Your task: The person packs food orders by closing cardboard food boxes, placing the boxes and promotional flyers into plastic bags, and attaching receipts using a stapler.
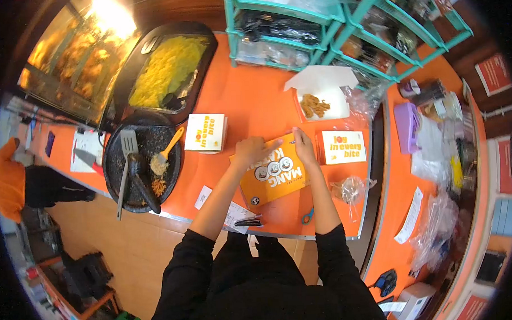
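At the middle of the orange counter (253, 84), an orange printed carton (276, 184) lies at a slant under both hands, between two white lettered boxes, the left one (205, 132) and the right one (342, 147). The left hand (253, 153) rests over its far left part, fingers bent and thumb reaching toward the middle; whether those fingers grip the board or only press on it, I cannot tell. The right hand (304, 147) seems to pinch the far right corner between thumb and fingers. The carton looks like thin paperboard: light, fairly stiff across its face, but likely to crease at corners and folds if squeezed hard. Its printed face may be a little slick, so a flat palm could slide. The edges look the best hold, thumb above and fingers beneath, with the other hand steadying the broad face. Blue-handled scissors (307, 216) lie just beside its near right side, so that edge wants care.
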Motion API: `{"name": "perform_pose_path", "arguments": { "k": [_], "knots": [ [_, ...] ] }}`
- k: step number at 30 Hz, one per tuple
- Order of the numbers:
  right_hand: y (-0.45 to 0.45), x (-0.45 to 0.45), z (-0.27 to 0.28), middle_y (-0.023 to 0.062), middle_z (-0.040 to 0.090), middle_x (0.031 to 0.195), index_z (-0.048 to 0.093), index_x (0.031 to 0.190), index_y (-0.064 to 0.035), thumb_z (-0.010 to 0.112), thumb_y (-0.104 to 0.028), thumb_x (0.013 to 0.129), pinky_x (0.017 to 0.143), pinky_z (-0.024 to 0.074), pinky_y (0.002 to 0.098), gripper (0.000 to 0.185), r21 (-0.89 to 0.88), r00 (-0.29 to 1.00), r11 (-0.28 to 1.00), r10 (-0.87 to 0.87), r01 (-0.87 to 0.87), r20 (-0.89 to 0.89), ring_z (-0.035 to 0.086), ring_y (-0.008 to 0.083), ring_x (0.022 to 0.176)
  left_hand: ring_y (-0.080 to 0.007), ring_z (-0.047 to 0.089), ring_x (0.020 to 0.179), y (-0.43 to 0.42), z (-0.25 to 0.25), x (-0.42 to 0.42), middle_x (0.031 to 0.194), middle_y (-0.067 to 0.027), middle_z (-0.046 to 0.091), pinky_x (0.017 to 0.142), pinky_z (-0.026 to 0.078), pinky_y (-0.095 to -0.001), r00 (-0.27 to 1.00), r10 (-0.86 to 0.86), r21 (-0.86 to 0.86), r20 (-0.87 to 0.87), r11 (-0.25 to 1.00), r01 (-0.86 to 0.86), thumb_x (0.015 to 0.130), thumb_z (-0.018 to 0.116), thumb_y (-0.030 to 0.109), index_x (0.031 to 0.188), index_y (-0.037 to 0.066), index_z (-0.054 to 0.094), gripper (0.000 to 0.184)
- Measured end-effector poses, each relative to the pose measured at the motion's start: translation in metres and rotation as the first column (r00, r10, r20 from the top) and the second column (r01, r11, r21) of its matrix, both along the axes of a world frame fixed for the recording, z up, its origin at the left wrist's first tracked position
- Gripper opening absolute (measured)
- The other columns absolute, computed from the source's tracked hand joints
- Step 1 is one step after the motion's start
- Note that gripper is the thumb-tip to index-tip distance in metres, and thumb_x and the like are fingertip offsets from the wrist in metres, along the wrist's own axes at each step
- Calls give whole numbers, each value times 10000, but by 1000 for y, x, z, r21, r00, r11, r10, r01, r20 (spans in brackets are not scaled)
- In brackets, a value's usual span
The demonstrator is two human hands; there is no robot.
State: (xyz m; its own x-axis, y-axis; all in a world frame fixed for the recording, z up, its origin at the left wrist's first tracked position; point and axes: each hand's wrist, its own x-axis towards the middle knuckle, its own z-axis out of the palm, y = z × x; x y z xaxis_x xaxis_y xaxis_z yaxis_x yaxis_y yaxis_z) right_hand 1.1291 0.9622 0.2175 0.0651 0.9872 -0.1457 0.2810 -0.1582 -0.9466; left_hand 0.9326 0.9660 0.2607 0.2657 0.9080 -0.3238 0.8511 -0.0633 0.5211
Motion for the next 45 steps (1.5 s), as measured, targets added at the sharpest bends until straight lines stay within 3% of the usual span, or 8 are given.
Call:
{"name": "perform_pose_path", "arguments": {
  "k": [19,23,25,27,32,36,42,45],
  "knots": [
    [-124,8,36,268,617,976,562,1110,104,418,-563,912,858,454,385,710,-121,928,920,-366,373,73,604,309,983,-339,643,580,20,21,5,537,-190,593,557,496,-451,992,1,274,-125,961,34,795,440,722,515,22,606,772],
    [-200,27,62,184,632,950,521,1190,54,484,-420,929,814,482,468,542,255,620,967,-202,3,759,603,311,973,-338,612,544,41,33,21,520,-176,574,526,478,-436,956,-236,318,-172,905,281,802,474,679,488,39,583,722],
    [-190,92,172,124,639,921,538,1159,39,523,-333,921,704,528,369,442,-187,992,977,88,-104,-92,643,218,839,-333,600,528,48,34,26,509,-166,565,518,473,-427,925,-311,333,-221,867,371,799,492,667,481,45,575,703],
    [-159,179,223,65,645,736,633,880,1,521,-228,909,541,496,265,256,-35,989,989,-144,145,45,632,143,632,-315,586,514,54,30,34,496,-129,554,514,466,-409,890,-389,382,-238,805,454,788,537,628,478,64,567,644],
    [-50,393,159,153,645,786,670,921,-91,552,-365,877,791,461,390,301,439,124,772,-546,459,829,599,271,909,-290,586,512,56,18,50,497,-89,561,512,464,-391,908,-373,351,-192,838,419,741,602,568,499,84,590,542],
    [-6,428,156,89,635,759,673,716,-52,587,-310,837,808,438,328,297,-112,801,899,-314,424,510,579,212,819,-263,575,485,50,31,72,487,-69,562,499,467,-364,912,-365,293,-185,865,406,676,654,454,520,90,621,398],
    [-63,425,176,53,539,620,597,679,-36,562,-225,860,673,421,292,264,101,903,898,-430,429,-10,544,157,643,-256,541,443,40,35,86,457,-55,537,466,448,-352,888,-425,333,-176,823,460,643,672,383,486,86,593,345],
    [-84,436,113,52,529,612,594,704,-17,585,-169,834,562,404,289,201,248,881,900,-414,358,231,508,151,598,-262,523,428,38,37,89,443,-55,519,455,438,-361,867,-464,373,-180,784,496,635,676,368,461,89,568,346]
  ]
}}
